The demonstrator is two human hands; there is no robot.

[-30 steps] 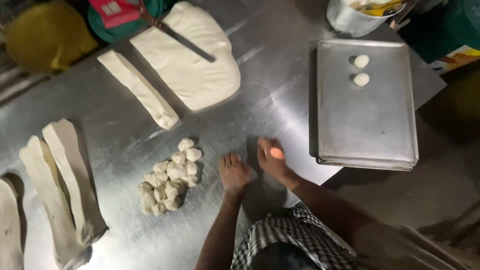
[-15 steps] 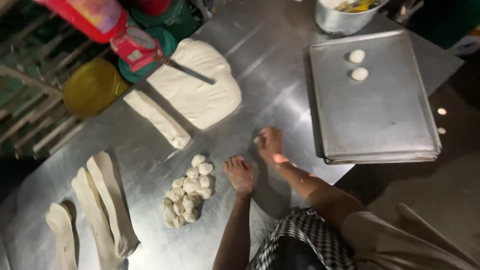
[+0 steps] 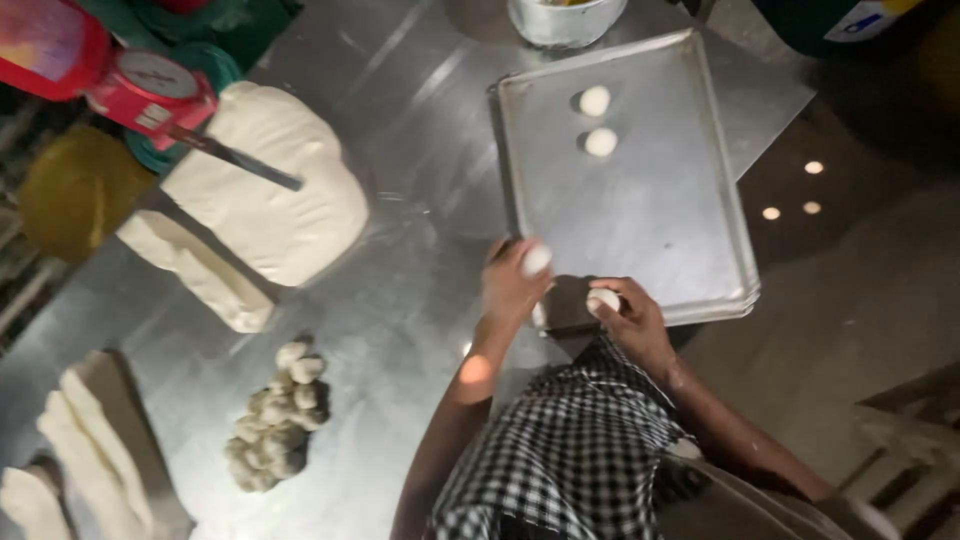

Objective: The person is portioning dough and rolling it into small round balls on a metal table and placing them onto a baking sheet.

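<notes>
Both hands are seen to have been lifted from the bare steel table (image 3: 400, 300), where they were pressed flat half a second earlier near the heap of small cut dough pieces (image 3: 272, 420), and carried across to the near corner of the rectangular metal baking tray (image 3: 650, 230). One small round white dough ball (image 3: 537, 260) is cupped in the left hand (image 3: 512, 285), fingers curled about it; a second small white dough ball (image 3: 603, 299) is pinched in the closed fingers of the right hand (image 3: 632, 318). Each ball is held just above the tray's near-left edge. Two finished dough balls (image 3: 598, 120) are set side by side at the tray's far end, well apart from the hands, straight ahead along the tray's long axis; the left hand is slightly nearer to them. Beyond the heap, a large white dough slab (image 3: 270, 200) with a dark-handled knife (image 3: 235, 155) laid on it, cut dough strips (image 3: 195, 270), and a red weighing scale (image 3: 140, 95) are shown at left.
</notes>
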